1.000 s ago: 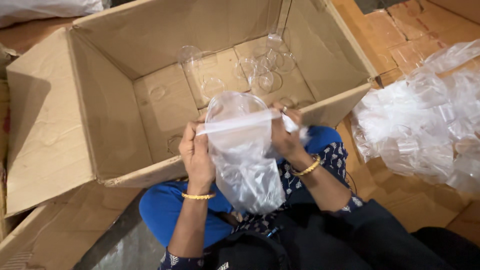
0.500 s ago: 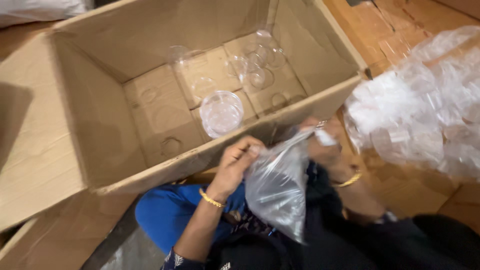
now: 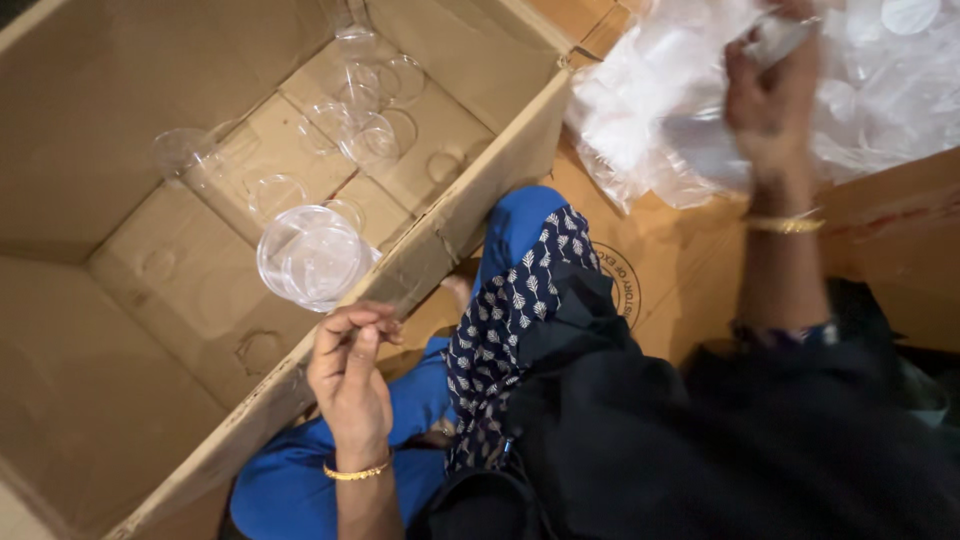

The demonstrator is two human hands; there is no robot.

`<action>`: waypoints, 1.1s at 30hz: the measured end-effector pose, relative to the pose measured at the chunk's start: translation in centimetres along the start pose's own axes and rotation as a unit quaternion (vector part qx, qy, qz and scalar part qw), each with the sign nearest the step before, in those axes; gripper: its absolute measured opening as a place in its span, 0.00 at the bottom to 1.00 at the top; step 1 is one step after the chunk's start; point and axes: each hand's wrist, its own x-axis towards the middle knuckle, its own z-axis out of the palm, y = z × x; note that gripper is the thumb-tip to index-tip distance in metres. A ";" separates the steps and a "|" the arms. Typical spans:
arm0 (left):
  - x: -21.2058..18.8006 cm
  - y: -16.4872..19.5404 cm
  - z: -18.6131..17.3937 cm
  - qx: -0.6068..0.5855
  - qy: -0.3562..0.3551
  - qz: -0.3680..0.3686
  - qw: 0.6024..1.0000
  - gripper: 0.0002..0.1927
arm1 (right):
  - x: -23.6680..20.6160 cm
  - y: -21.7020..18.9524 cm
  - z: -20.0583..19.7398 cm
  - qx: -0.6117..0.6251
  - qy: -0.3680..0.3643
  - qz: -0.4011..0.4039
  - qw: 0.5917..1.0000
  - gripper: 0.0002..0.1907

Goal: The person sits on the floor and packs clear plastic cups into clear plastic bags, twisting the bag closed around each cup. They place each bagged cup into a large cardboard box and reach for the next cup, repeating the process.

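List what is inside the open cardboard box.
Inside the cardboard box: a stack of clear round lids and several loose clear lids on its floor. The near wall hides the floor just behind it.

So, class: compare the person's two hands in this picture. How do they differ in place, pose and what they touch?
The left hand sits low by the cardboard box's near rim, while the right hand reaches up and away to the heap of clear plastic bags. The left hand's fingers are curled with nothing visible in them; the right hand grips plastic. Both wrists wear a gold bangle.
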 end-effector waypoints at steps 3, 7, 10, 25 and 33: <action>0.3 1.3 1.5 0.048 -0.004 0.023 0.999 0.07 | -3.7 -3.9 6.0 0.155 -0.094 0.033 0.983 0.17; 0.7 3.3 3.8 0.210 -0.077 0.134 0.965 0.23 | -10.1 -12.9 14.5 0.329 -0.347 0.101 0.873 0.22; 0.7 3.6 4.4 0.390 -0.099 0.141 0.904 0.32 | -10.2 -17.9 17.4 0.342 -0.444 -0.016 0.828 0.24; 0.3 3.0 3.1 0.296 -0.009 0.083 0.951 0.07 | -12.7 -19.4 22.9 0.406 -0.340 0.073 0.845 0.26; -0.1 4.1 2.3 0.310 -0.007 0.253 0.916 0.11 | -14.1 -18.2 23.5 0.492 -0.323 0.212 0.780 0.05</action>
